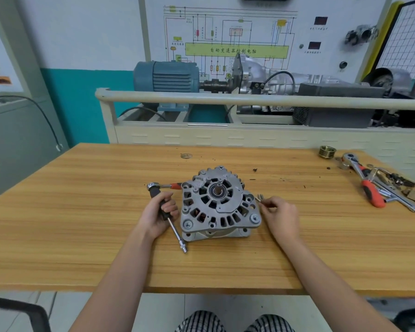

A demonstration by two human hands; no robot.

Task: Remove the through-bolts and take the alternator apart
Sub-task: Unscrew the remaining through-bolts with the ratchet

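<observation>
At centre frame, the left hand [162, 213] has its fingers curled around the black grip of a nut driver [169, 218], whose steel shaft runs down and to the right, its tip lying on the table [82, 212] just left of the alternator's lower corner. Right of centre, the right hand [279, 212] pinches a slim through-bolt [259, 198] between thumb and fingertips; the bolt's far end sits just beside the alternator's right edge, and contact with the housing cannot be confirmed. Between the two hands, the alternator [219, 203] stands on the table with its shaft end facing up, front and rear housings together. Behind the left hand, a small ratchet [163, 186] with a red handle lies flat, its handle end passing behind the alternator's upper left lobe. Toward the right edge of the frame, a larger ratchet [362, 178] with a red and black handle lies among loose metal parts, and a ribbed pulley [326, 152] stands just above and left of it. Both forearms enter from the bottom of the frame.
</observation>
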